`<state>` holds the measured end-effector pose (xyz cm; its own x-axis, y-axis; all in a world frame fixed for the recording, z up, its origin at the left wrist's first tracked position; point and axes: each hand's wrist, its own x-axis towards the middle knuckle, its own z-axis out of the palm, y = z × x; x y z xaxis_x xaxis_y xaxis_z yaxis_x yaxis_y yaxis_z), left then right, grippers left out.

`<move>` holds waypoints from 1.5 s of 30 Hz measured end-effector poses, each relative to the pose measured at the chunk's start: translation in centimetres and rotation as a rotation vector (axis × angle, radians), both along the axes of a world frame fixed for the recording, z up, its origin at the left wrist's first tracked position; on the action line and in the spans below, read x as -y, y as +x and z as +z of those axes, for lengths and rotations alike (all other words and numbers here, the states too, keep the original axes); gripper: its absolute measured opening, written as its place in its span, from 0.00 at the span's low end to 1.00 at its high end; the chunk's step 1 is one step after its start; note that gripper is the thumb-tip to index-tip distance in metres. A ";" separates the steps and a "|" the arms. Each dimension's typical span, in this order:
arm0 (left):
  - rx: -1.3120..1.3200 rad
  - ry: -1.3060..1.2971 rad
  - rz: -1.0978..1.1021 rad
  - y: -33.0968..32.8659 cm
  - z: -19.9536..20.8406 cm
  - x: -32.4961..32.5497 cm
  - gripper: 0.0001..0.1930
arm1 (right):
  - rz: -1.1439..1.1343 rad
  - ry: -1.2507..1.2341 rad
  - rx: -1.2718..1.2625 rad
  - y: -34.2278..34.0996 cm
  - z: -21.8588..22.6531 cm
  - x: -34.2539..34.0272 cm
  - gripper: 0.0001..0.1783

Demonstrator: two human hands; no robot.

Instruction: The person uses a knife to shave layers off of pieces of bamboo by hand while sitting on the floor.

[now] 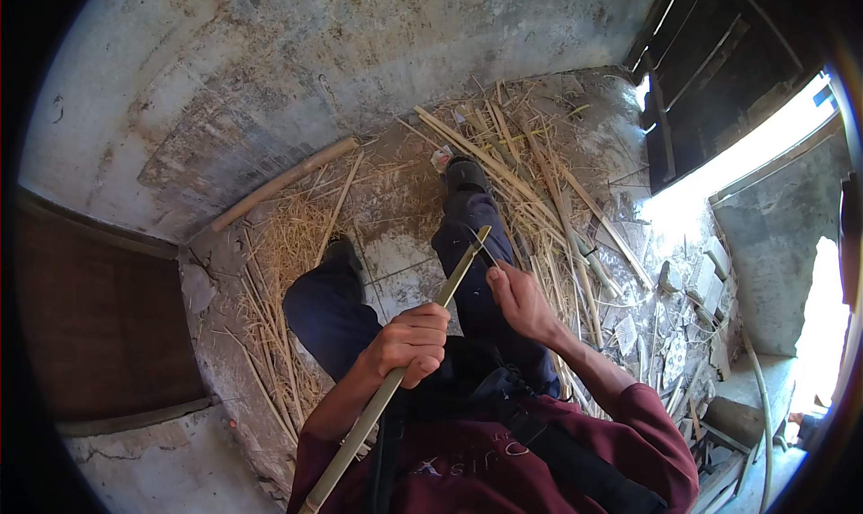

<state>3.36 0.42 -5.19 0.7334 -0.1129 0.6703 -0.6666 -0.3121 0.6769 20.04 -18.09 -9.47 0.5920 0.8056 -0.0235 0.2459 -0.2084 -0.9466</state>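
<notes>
A long green-yellow bamboo strip (358, 430) slants from the lower edge, past my body, to its far tip between my knees. Around its middle, my left hand (411, 341) is closed in a fist. My right hand (521, 303) is closed round a knife (486, 256), whose handle is mostly hidden in the fingers. The dark, narrow blade lies against the strip just short of its far tip. Whether it has cut into the bamboo cannot be made out.
Long split bamboo pieces (562, 199) lie on the floor ahead and right. Pale shavings (286, 253) pile up at left beside a thick pole (283, 183) along the wall. Grey blocks (706, 280) and rubble lie at right, near a bright opening. My legs are bent on both sides of the strip.
</notes>
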 end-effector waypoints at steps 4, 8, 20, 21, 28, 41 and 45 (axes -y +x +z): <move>-0.010 0.014 0.015 -0.4 0.5 0.0 0.22 | 0.024 -0.004 0.035 0.2 0.0 0.0 0.19; -0.006 0.003 0.011 -0.2 -0.2 0.0 0.22 | 0.048 -0.033 0.107 0.4 0.0 0.0 0.18; -0.024 -0.009 0.017 -0.1 0.2 0.0 0.22 | 0.122 -0.244 0.559 1.7 -0.1 -0.2 0.11; -0.023 -0.005 0.014 -0.1 0.3 0.0 0.22 | 0.137 -0.277 0.602 1.8 0.0 -0.2 0.11; -0.055 0.024 0.002 0.2 0.8 0.1 0.23 | 0.235 -0.325 0.825 3.6 1.1 0.3 0.15; -0.043 0.056 -0.020 0.5 1.8 0.6 0.22 | 0.332 -0.514 1.167 7.2 1.6 -1.2 0.14; 0.007 0.089 0.006 0.3 1.9 -0.3 0.23 | 0.264 -0.372 1.109 11.0 2.9 -1.2 0.12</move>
